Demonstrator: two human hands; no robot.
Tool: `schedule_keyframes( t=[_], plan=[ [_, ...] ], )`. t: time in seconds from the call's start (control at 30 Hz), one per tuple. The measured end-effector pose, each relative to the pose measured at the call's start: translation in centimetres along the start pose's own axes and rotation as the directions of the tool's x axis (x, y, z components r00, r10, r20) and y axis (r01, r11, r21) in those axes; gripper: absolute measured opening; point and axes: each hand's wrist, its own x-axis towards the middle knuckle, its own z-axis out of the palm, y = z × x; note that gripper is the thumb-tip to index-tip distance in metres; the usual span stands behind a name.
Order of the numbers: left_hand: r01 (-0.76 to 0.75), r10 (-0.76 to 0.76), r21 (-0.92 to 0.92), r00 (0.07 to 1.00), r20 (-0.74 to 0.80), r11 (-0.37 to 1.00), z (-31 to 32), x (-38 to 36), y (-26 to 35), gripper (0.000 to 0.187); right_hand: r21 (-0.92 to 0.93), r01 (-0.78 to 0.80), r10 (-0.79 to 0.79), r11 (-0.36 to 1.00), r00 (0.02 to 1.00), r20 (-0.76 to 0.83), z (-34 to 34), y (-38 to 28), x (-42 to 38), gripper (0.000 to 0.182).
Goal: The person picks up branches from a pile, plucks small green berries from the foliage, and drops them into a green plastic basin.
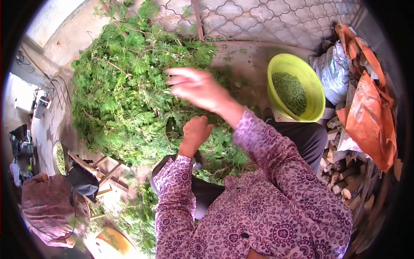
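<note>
A large heap of cut green branches with feathery leaves [125,95] covers the ground in front of me. My left hand [197,133] is closed in a fist over the near side of the heap; what it may hold is hidden. Above and beyond it, my right hand [199,88] reaches across the heap with its fingers apart, blurred by motion and with nothing visible in it. To the right stands a yellow-green basin [317,82], tilted in view, with many small green pieces [288,93] inside, too small to identify.
Wire mesh [267,19] runs along the back. On the right are a white sack [334,71], an orange bag [368,123] and stacked firewood [345,177]. At left, a reddish-brown cloth [51,207], a wooden frame [114,172] and a yellow basin [114,241] appear.
</note>
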Motion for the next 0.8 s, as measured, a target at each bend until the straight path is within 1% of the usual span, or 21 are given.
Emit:
schedule_keyframes(
  t=[0.03,0.07,0.1,0.13,0.17,0.2,0.23,0.27,0.33,0.37,0.4,0.47,0.5,0.57,0.6,0.67,0.7,0.77,0.8],
  plan=[
    [-0.012,0.011,-0.008,0.996,-0.085,1.0,-0.6,-0.4,-0.1,0.031,-0.032,-0.098,0.093,0.995,0.987,-0.133,-2.6,4.8,-0.5,0.045],
    [-0.024,0.021,-0.015,0.986,-0.166,1.0,-0.9,-0.7,-0.3,0.028,-0.266,-0.176,0.098,0.948,0.955,-0.281,-4.6,8.4,-2.1,0.043],
    [-0.016,0.012,-0.023,0.987,-0.162,1.0,-1.0,-0.8,-0.7,0.028,-0.441,-0.275,0.157,0.854,0.946,-0.285,-6.7,13.4,-3.7,0.028],
    [-0.039,-0.024,-0.224,0.961,-0.274,0.974,-1.0,-0.7,-1.2,0.028,-0.263,-0.464,0.404,0.846,0.879,-0.252,-7.7,16.8,-6.1,0.021],
    [-0.083,-0.084,-0.409,0.923,-0.375,0.909,-1.0,-0.7,-1.5,0.028,-0.157,-0.625,0.596,0.765,0.779,-0.193,-7.8,19.0,-8.1,0.026],
    [-0.075,-0.092,-0.413,0.925,-0.37,0.907,-1.2,-0.7,-1.5,0.028,-0.209,-0.693,0.662,0.69,0.721,-0.202,-7.5,20.9,-9.8,0.028],
    [-0.082,-0.149,-0.501,0.902,-0.404,0.861,-1.4,-0.7,-1.5,0.028,-0.26,-0.75,0.72,0.608,0.659,-0.217,-7.0,22.5,-10.9,0.031],
    [-0.095,-0.209,-0.582,0.877,-0.433,0.808,-1.7,-0.7,-1.5,0.028,-0.26,-0.751,0.724,0.607,0.657,-0.211,-6.4,23.5,-11.4,0.031],
    [-0.104,-0.188,-0.55,0.874,-0.449,0.829,-1.9,-0.9,-1.7,0.029,-0.557,-0.648,0.633,0.52,0.73,-0.259,-5.1,25.6,-11.9,0.045],
    [-0.099,-0.196,-0.564,0.877,-0.439,0.82,-1.9,-1.0,-1.5,0.029,-0.516,-0.697,0.749,0.499,0.646,-0.147,-5.3,26.5,-11.3,0.058],
    [-0.095,-0.204,-0.578,0.879,-0.431,0.811,-1.9,-1.0,-1.5,0.028,-0.511,-0.697,0.75,0.503,0.646,-0.143,-4.9,27.5,-11.1,0.058],
    [-0.083,-0.187,-0.545,0.888,-0.42,0.834,-1.9,-1.0,-1.8,0.026,-0.584,-0.651,0.709,0.485,0.684,-0.174,-3.8,28.6,-10.7,0.057],
    [-0.086,-0.188,-0.546,0.885,-0.426,0.833,-2.0,-1.0,-1.8,0.026,-0.582,-0.652,0.712,0.486,0.681,-0.168,-3.7,29.0,-10.8,0.057],
    [-0.088,-0.189,-0.545,0.882,-0.431,0.834,-2.3,-0.9,-1.9,0.026,-0.708,-0.62,0.693,0.337,0.673,-0.259,-3.3,28.8,-10.5,0.052],
    [-0.085,-0.194,-0.548,0.881,-0.431,0.832,-2.3,-0.9,-1.9,0.026,-0.706,-0.622,0.695,0.339,0.671,-0.257,-3.3,29.2,-10.6,0.052],
    [-0.081,-0.2,-0.552,0.881,-0.429,0.83,-2.3,-0.8,-1.9,0.026,-0.74,-0.59,0.625,0.324,0.72,-0.301,-3.6,29.8,-11.0,0.039],
    [-0.077,-0.202,-0.548,0.88,-0.431,0.833,-2.2,-0.8,-2.0,0.026,-0.74,-0.59,0.625,0.324,0.721,-0.3,-4.0,29.9,-11.4,0.039],
    [-0.08,-0.197,-0.541,0.878,-0.436,0.837,-2.3,-0.7,-1.9,0.026,-0.734,-0.482,0.488,0.48,0.841,-0.233,-4.9,27.8,-12.0,0.025],
    [-0.092,-0.216,-0.567,0.865,-0.453,0.818,-2.4,-0.7,-1.7,0.026,-0.735,-0.481,0.482,0.478,0.843,-0.239,-5.5,26.5,-12.1,0.025]
  ],
)
